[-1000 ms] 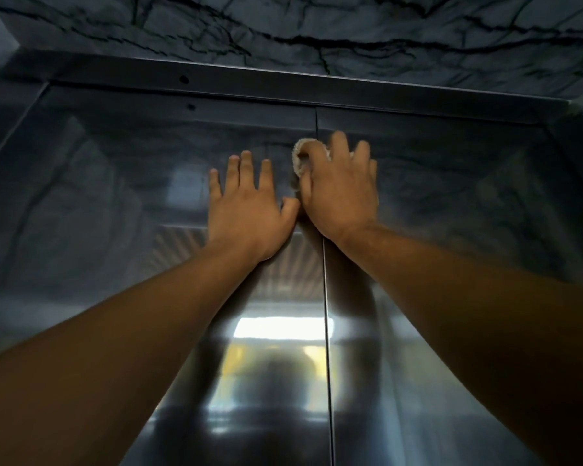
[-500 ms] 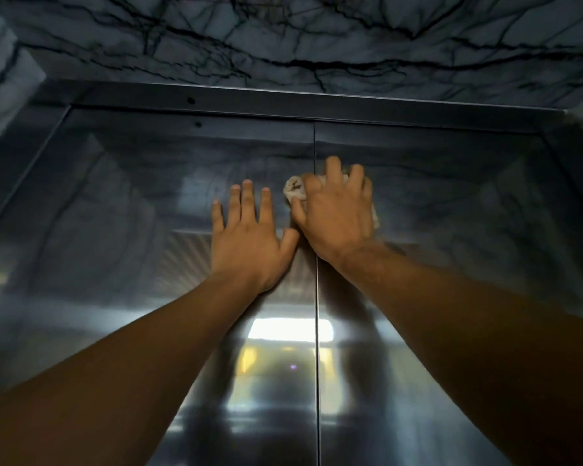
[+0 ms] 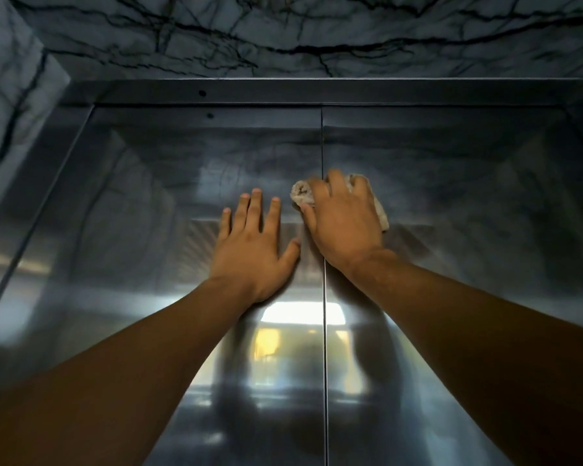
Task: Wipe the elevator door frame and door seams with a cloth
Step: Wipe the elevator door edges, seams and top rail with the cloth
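Head view: I was looking up at shut steel elevator doors. My left hand (image 3: 253, 243) lay flat on the left door (image 3: 169, 203), fingers (image 3: 254, 210) straight and spread a bit, holding nothing, thumb out toward the center seam (image 3: 323, 146). My right hand (image 3: 342, 223) was just beside it, pressed on a crumpled beige cloth (image 3: 302, 193), w/ fingers curled down over it. Cloth sat against the doors right over the seam: one lump stuck out left of my knuckles on the left door, the rest showed past my fingertips and along the far side of the hand on the right door (image 3: 451, 196). Heel of that hand and wrist crossed the seam too. The 2 thumbs were near each other, not touching.

Both forearms came in from the bottom corners, bare. Top of the door frame (image 3: 317, 92) ran across above the hands, well apart from the cloth; left frame post (image 3: 41, 183) slanted down the left side. Grey marble wall (image 3: 283, 31) w/ dark veins sat above the frame. Doors showed bright blurry reflections low down near the seam.
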Tool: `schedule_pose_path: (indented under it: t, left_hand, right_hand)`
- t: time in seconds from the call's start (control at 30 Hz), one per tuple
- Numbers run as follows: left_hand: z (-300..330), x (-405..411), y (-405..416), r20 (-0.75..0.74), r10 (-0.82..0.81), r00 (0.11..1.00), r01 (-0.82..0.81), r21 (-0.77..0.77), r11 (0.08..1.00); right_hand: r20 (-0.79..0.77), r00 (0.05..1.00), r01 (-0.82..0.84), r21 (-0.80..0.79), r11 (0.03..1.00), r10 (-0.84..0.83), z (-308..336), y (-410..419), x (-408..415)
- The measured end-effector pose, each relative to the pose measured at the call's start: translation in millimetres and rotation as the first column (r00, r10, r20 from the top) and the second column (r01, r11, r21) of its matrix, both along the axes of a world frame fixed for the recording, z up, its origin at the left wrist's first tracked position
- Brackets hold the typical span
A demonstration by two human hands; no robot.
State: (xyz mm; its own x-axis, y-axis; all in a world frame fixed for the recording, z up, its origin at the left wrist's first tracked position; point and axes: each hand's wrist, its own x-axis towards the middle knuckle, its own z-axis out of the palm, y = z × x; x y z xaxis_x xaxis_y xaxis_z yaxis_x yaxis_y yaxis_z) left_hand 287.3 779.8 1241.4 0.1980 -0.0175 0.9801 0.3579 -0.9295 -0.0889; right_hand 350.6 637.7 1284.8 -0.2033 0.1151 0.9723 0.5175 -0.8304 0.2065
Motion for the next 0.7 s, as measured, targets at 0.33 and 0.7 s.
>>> schedule_pose_path:
  t: [0.33,0.7]
  left_hand:
    - [-34.3,-22.6,-1.6,-0.144,0.051,0.988,-0.047,0.028,0.998]
    - [-111.4,-45.0,0.3,-0.209,0.113,0.971,-0.085,0.139,0.987]
  right_hand:
    - [0.012,1.0,-0.01,-0.048,0.999,0.01,-48.0,-4.1,0.1]
    - [0.003,0.994,0.104,-0.176,0.979,-0.105,-114.1,-9.5,-2.0]
